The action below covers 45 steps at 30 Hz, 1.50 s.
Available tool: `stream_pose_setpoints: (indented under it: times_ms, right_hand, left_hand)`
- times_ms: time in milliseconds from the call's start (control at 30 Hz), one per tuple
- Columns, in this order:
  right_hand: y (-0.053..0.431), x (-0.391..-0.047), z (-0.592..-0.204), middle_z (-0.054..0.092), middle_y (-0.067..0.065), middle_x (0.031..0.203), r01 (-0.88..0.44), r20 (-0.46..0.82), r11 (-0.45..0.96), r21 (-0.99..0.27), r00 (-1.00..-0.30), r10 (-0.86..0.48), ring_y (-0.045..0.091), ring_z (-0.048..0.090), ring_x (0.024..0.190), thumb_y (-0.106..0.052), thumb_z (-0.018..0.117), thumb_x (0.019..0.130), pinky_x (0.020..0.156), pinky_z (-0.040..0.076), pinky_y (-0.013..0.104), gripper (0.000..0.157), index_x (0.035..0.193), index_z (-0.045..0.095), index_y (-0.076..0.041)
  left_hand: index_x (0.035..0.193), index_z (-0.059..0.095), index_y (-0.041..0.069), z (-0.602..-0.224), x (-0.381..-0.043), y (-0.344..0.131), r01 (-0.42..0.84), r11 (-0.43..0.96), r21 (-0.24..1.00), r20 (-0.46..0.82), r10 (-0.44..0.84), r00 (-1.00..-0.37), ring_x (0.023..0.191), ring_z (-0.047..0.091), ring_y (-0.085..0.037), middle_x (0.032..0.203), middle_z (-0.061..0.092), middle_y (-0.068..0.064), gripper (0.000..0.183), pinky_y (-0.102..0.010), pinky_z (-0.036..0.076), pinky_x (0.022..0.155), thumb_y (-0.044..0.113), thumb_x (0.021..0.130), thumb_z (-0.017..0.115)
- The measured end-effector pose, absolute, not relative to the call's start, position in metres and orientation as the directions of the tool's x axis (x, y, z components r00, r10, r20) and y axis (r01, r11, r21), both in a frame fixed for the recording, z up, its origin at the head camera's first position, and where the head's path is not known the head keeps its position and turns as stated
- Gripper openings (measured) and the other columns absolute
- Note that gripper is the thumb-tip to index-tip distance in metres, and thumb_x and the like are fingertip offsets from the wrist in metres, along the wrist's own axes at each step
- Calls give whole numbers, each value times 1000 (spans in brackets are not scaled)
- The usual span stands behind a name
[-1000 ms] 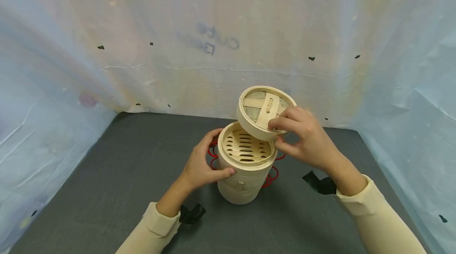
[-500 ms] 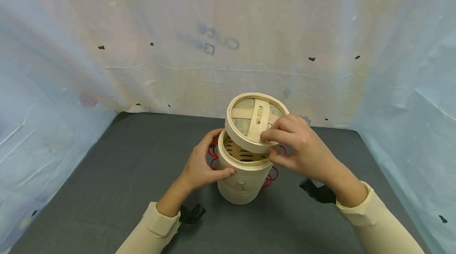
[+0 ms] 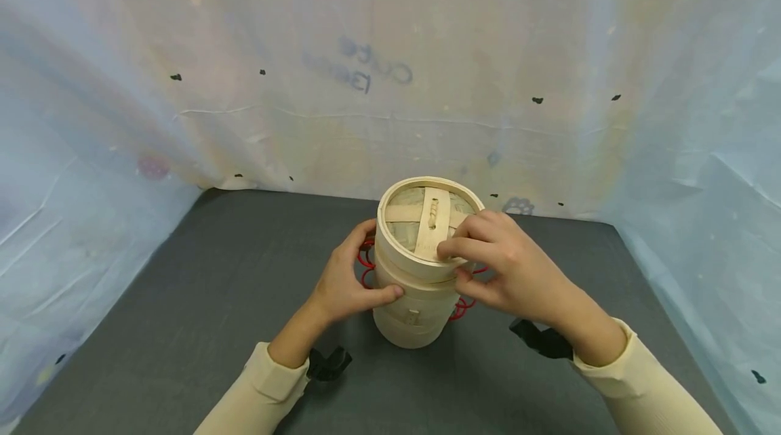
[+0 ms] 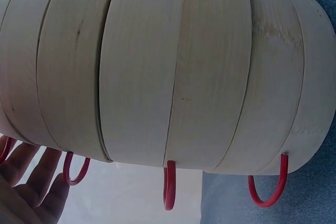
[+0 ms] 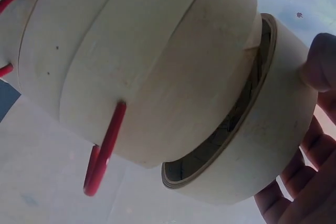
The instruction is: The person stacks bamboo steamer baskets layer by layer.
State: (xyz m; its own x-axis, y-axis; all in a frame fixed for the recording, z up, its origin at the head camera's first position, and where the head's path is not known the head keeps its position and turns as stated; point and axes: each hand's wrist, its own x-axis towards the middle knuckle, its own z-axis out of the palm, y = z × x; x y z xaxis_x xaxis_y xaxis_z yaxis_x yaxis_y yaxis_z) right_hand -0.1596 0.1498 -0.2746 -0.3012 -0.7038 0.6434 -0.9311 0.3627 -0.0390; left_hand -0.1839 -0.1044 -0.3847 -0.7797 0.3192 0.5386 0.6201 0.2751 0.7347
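Observation:
A stacked bamboo steamer stands upright on the dark table, with red loop handles along its sides. My left hand grips its upper part from the left, thumb across the front and fingers round the far side. Just over the top tier sits the pale lid, crossed by bamboo straps. With thumb and fingers, my right hand pinches the lid's near right edge. In the right wrist view the lid tilts against the steamer's rim, leaving a dark gap on one side.
Dark grey cloth covers the table round the steamer. Pale plastic sheeting, with faint lettering and small dark spots, rises behind and at both sides. A black strap is on the right wrist and another on the left.
The lid has come down and to the left in my right hand, from above the back right of the steamer to over its top tier, covering the slatted interior. My left hand stays put.

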Motion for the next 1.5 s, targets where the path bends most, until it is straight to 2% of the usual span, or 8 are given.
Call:
stream_pose_setpoints:
  times_ms: [333, 667, 1000, 1267, 1500]
  right_hand:
    - [148, -158, -278, 60, -4, 87, -921, 605, 387, -48, -335, -722, 11, 48, 78, -6, 61, 73, 77, 39, 33, 27, 96, 70, -16]
    - [149, -155, -282, 59, -5, 88, -916, 590, 400, -37, -343, -731, 12, 50, 80, -5, 65, 71, 77, 41, 35, 29, 97, 70, -17]
    - [148, -154, -283, 59, -6, 89, -917, 582, 398, -37, -344, -737, 10, 51, 81, -5, 66, 71, 79, 41, 35, 29, 97, 70, -18]
    - [148, -154, -283, 59, -6, 88, -915, 585, 402, -42, -349, -732, 11, 51, 81, -5, 66, 71, 78, 41, 35, 28, 96, 70, -18]
    - [148, -155, -284, 59, -6, 88, -914, 584, 404, -44, -351, -731, 11, 50, 80, -5, 67, 71, 77, 41, 34, 28, 96, 70, -18]
  left_hand:
    - [143, 41, 21, -382, -182, -104, 632, 260, 730, 553, 319, -770, 111, 56, -20, 129, 57, -1, 88, -44, 51, 83, 57, 71, 76]
    - [142, 42, 22, -382, -182, -104, 616, 266, 741, 536, 317, -782, 111, 56, -17, 128, 57, 0, 86, -44, 51, 82, 37, 67, 82]
    - [143, 41, 23, -383, -181, -104, 612, 276, 741, 529, 321, -785, 106, 57, -19, 126, 57, 1, 88, -36, 51, 80, 33, 66, 83]
    - [142, 41, 25, -384, -182, -104, 601, 281, 748, 518, 318, -794, 106, 57, -18, 126, 57, 3, 88, -39, 52, 81, 30, 66, 83]
    - [142, 41, 24, -384, -182, -104, 604, 280, 747, 522, 316, -792, 106, 57, -19, 126, 57, 3, 88, -35, 52, 81, 30, 65, 84]
